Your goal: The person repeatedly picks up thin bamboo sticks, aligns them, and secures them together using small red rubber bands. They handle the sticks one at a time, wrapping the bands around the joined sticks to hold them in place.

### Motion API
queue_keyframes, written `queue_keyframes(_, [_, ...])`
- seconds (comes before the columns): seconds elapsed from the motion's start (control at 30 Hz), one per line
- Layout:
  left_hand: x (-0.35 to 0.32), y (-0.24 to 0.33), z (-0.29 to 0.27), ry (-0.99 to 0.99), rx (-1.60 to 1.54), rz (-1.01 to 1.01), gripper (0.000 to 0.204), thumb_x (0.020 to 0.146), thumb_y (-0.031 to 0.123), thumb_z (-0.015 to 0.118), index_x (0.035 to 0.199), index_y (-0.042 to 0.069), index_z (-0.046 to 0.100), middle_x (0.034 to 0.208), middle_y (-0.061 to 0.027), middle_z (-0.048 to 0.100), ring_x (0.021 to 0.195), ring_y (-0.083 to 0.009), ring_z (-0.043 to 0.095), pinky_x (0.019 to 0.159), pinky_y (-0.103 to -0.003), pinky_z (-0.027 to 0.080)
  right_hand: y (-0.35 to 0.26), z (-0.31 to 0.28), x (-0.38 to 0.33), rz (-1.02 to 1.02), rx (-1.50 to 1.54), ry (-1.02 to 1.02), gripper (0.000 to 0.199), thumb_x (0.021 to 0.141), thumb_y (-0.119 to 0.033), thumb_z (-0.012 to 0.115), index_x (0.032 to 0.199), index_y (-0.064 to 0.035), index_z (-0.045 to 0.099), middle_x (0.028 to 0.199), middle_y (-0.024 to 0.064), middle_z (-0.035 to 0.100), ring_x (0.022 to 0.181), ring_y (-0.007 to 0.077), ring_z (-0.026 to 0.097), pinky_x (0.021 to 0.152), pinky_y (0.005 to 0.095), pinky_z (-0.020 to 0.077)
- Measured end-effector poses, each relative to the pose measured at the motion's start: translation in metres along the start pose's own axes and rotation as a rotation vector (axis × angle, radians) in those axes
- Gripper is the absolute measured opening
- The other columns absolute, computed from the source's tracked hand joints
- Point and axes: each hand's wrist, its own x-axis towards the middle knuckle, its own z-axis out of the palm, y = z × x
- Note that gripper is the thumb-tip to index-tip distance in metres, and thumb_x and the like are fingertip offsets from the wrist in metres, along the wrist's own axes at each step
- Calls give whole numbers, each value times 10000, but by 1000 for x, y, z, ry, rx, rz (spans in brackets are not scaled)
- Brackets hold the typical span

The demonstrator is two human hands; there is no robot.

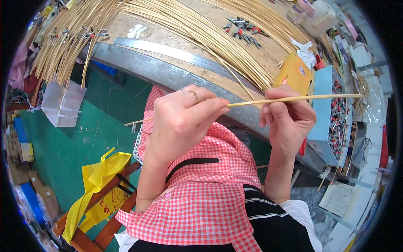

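A thin pale cane strip [252,101] runs nearly level across the middle, from lower left to upper right. My left hand [180,122], with two rings, pinches it between thumb and fingertips. My right hand [287,117] grips the same strip further right, fingers curled over it. Both hands hover above a red-and-white checked apron [210,185] on my lap, just in front of the workbench edge.
A round wooden workbench with a metal rim [168,69] carries fanned bundles of cane strips [197,25] and small clips [243,29]. A yellow box [294,73] and a blue tray of clips [336,117] stand at right. A yellow bag [96,185] hangs on a wooden chair over green floor.
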Motion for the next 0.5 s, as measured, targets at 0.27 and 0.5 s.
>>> queue_keyframes(0.27, [3,-5,3,-86,-309,-124,153,708,42,722,855,12,697,710,-82,652,602,-155,603,531,-269,453,8,3,-2,-71,19,-22,76,790,75,646,862,96,643,713,135,624,501,122,543,442,213,440])
queue_keyframes(0.5, [4,-8,-8,-287,-784,-338,93,826,24,637,881,-19,698,658,-86,641,539,-112,577,501,-240,439,5,10,7,-103,-47,-255,97,731,24,722,819,38,684,744,122,660,578,146,593,508,242,456])
